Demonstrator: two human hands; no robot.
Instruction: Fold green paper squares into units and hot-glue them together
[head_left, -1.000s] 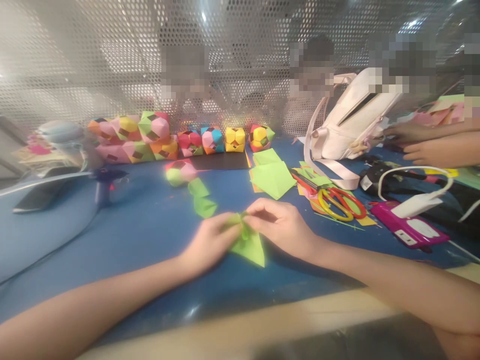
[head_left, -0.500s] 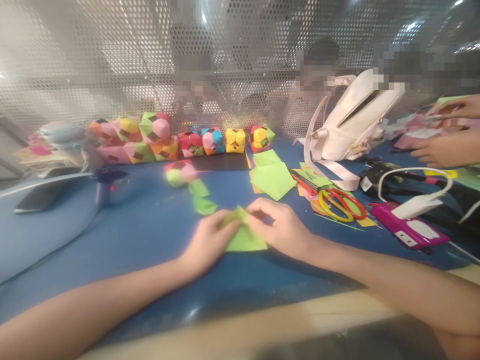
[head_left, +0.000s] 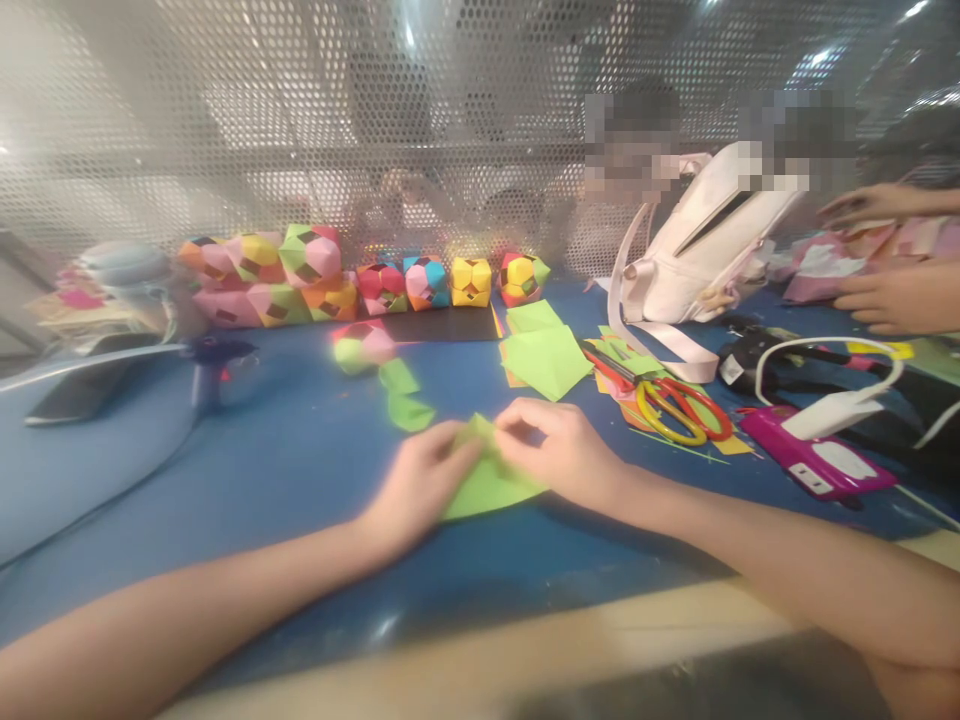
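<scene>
A light green sheet of paper (head_left: 491, 487) lies just above the blue table, held at its far edge by both hands. My left hand (head_left: 424, 480) is closed on the paper's left side, thumb on top. My right hand (head_left: 562, 447) pinches it near the top corner with thumb and fingers. Beyond my left hand lie two folded green paper pieces (head_left: 409, 410). A part-built paper ball (head_left: 364, 347) in pink, red and green sits past them, slightly blurred.
Finished paper balls (head_left: 311, 255) line the back by a perforated metal screen (head_left: 480, 120). Green paper sheets (head_left: 547, 360), scissors (head_left: 679, 408), a purple power strip (head_left: 817, 455) and a white backpack (head_left: 697, 240) stand to the right. A glue gun (head_left: 210, 365) is left. Another person's hands (head_left: 885, 295) work at far right.
The paper's near edge has turned, its right side swinging up and its left corner down. My hands stay nearly in place. The other person's hands at far right have shifted.
</scene>
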